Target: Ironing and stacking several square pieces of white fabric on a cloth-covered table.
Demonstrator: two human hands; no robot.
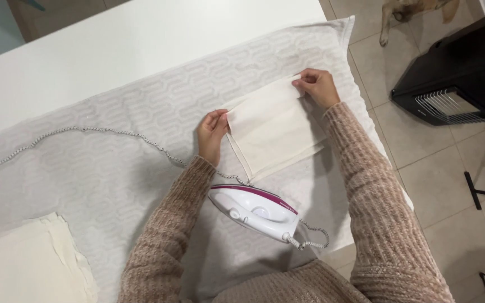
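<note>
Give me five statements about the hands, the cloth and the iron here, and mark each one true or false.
1. Both hands pinch the cream cloth piece at opposite corners. True: the left hand holds its near-left corner, the right hand its far corner.
2. The right hand grips the iron. False: the iron lies untouched on the towel, between the forearms.
3. The iron is white with a magenta stripe. True.
4. The iron's cord is plain black. False: it is a light, speckled braided cord running off to the left.
5. The cloth piece lies on bare table. False: it lies on a grey patterned towel spread over the white table.
</note>
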